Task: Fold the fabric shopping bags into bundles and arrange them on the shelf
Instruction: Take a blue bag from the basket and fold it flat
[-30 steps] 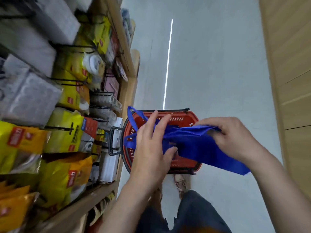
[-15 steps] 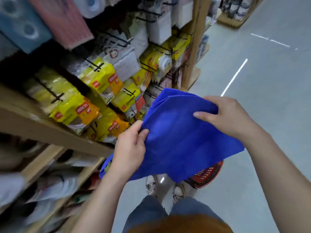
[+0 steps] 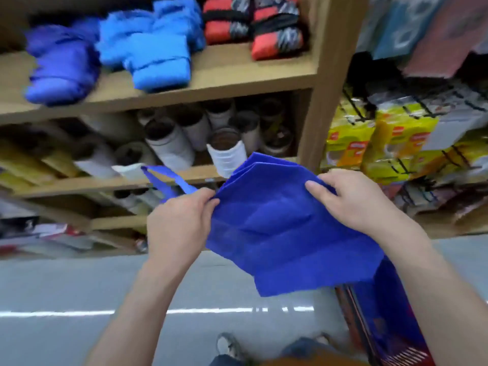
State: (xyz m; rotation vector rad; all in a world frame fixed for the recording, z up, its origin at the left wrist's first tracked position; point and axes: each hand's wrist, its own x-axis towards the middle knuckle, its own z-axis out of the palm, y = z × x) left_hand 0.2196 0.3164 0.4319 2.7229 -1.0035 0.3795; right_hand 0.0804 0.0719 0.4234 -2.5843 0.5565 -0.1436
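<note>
A person stands facing a wooden shelf (image 3: 237, 77), holding a blue fabric bag (image 3: 280, 233) in the air in front of it, above the grey floor (image 3: 66, 286). The bag is partly folded, with several layers stacked at its upper edge. The left hand (image 3: 177, 225) grips the bag's left edge, fingers curled into the cloth. The right hand (image 3: 353, 202) pinches the upper right edge, thumb lying on top and fingers underneath. A bag handle (image 3: 163, 178) loops out to the left, beyond the left hand.

On the upper board lie folded bundles: dark blue bundles (image 3: 60, 72) at the left, light blue bundles (image 3: 155, 54) just beside them, and red-and-black bundles (image 3: 264, 30) at the right, against the upright post (image 3: 327, 83). The board below holds rolls with cardboard cores (image 3: 169, 143), lying with their ends outward; the raised bag hides part of one. Right of the post hang yellow packets (image 3: 369, 143). A red basket (image 3: 396, 339) holding more blue cloth sits at the lower right, partly covered by the right forearm. The picture is blurred.
</note>
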